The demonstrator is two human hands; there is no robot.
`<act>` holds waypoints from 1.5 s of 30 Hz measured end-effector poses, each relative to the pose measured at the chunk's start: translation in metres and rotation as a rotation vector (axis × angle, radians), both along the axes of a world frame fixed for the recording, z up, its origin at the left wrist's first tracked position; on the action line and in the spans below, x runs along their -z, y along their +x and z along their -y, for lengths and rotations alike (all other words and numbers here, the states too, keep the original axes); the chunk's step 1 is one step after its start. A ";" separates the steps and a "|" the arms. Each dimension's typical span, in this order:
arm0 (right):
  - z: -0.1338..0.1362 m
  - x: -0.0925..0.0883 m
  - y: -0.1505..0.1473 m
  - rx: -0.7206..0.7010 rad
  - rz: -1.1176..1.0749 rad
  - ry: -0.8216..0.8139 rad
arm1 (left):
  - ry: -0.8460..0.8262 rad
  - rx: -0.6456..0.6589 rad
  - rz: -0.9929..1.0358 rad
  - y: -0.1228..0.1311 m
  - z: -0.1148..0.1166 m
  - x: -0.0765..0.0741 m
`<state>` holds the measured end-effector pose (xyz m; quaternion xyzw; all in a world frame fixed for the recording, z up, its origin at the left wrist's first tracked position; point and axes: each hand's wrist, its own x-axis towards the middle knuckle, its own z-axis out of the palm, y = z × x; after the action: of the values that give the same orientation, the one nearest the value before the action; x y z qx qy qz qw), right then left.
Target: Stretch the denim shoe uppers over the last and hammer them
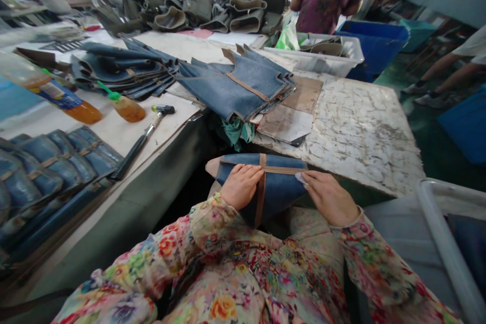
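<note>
A folded blue leather piece (279,187) with tan strips crossing it lies on my lap, below the table edge. My left hand (240,186) rests on its left part, fingers curled and pressed down beside the tan strip. My right hand (329,197) grips its right edge, thumb on top. Both arms wear flowered sleeves.
A pile of similar blue pieces (243,86) lies on the worn white table (360,131). More lie in a row at left (49,167), with a hammer (146,134), an orange glue bottle (123,106) and a larger bottle (56,93). A white crate (326,58), blue bins (375,43) and people stand behind.
</note>
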<state>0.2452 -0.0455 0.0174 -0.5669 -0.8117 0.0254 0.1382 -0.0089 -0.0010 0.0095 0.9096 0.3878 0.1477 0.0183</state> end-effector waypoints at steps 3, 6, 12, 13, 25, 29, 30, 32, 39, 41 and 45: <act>-0.007 -0.002 -0.021 -0.112 -0.095 -0.003 | 0.016 -0.039 -0.016 -0.008 0.001 -0.002; -0.019 -0.006 -0.045 -0.179 -0.128 -0.015 | 0.027 -0.070 -0.044 -0.013 0.001 -0.003; -0.041 -0.004 -0.073 -0.261 -0.101 -0.030 | 0.027 -0.088 -0.042 -0.014 0.002 0.002; -0.043 -0.002 -0.076 -0.265 -0.088 -0.039 | 0.027 -0.090 -0.040 -0.014 0.002 0.002; -0.058 0.008 -0.103 -0.373 -0.061 0.001 | 0.051 -0.137 -0.078 -0.039 0.003 0.002; -0.062 0.010 -0.113 -0.387 -0.059 0.014 | 0.084 -0.189 -0.103 -0.046 0.003 -0.002; -0.063 0.010 -0.116 -0.394 -0.055 0.009 | 0.087 -0.204 -0.110 -0.047 0.003 -0.003; -0.064 0.009 -0.121 -0.406 -0.047 -0.002 | 0.088 -0.233 -0.121 -0.052 0.002 -0.006; -0.067 0.007 -0.142 -0.413 -0.066 -0.051 | 0.077 -0.281 -0.126 -0.071 0.004 -0.007; -0.069 0.005 -0.148 -0.421 -0.063 -0.073 | 0.067 -0.311 -0.112 -0.077 0.006 -0.006; -0.074 0.003 -0.162 -0.434 -0.061 -0.108 | 0.026 -0.388 -0.090 -0.084 0.007 -0.002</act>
<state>0.0829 0.0282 0.0140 -0.3845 -0.9076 0.1150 0.1234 -0.0926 -0.0084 0.0116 0.8237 0.5543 0.1126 -0.0395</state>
